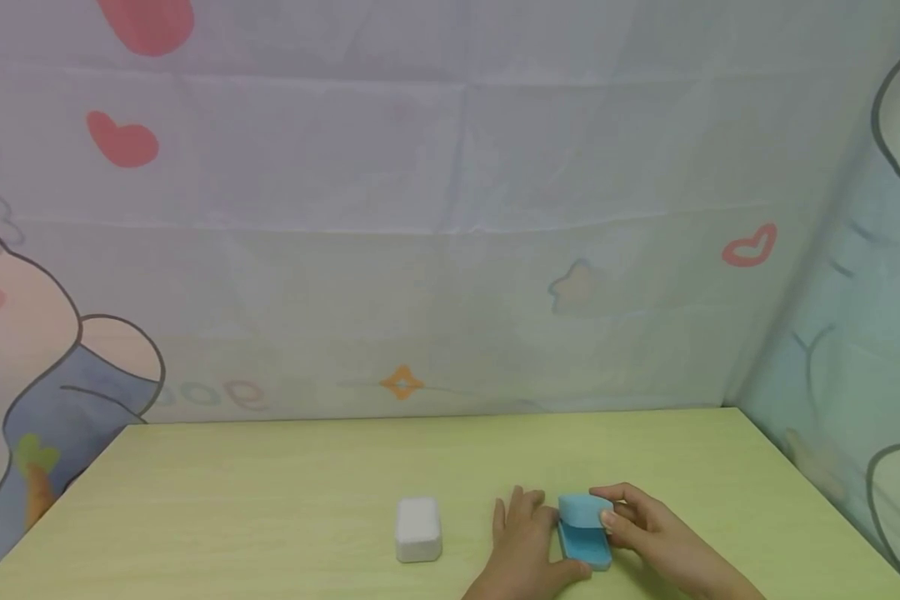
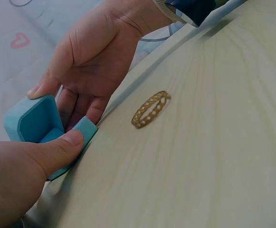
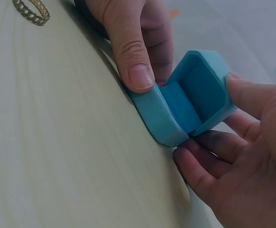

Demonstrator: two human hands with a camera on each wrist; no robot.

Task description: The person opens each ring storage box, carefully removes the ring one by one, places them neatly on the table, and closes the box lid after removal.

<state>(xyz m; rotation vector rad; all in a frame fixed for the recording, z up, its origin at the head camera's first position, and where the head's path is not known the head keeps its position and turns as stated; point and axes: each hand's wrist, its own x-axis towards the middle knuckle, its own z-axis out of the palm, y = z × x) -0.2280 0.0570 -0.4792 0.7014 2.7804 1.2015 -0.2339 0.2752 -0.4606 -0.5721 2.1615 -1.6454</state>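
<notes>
A light blue jewelry box (image 1: 587, 548) stands on the table with its hinged lid (image 1: 585, 510) raised. Its inside is blue and holds nothing I can see. My left hand (image 1: 520, 548) holds the base from the left, the thumb pressing on its front edge in both wrist views. From the right side, my right hand (image 1: 656, 532) pinches the lid, with the thumb on its side and the other fingers lower, beside the box. A gold, chain-patterned bracelet (image 2: 147, 104) lies on the table near the box in both wrist views; the head view does not show it.
A white, round-cornered box (image 1: 418, 530) sits on the table to the left of my left hand. The pale yellow-green table (image 1: 270, 492) reaches back to a printed cloth backdrop (image 1: 390, 167), and another cloth side (image 1: 832, 333) rises at the right.
</notes>
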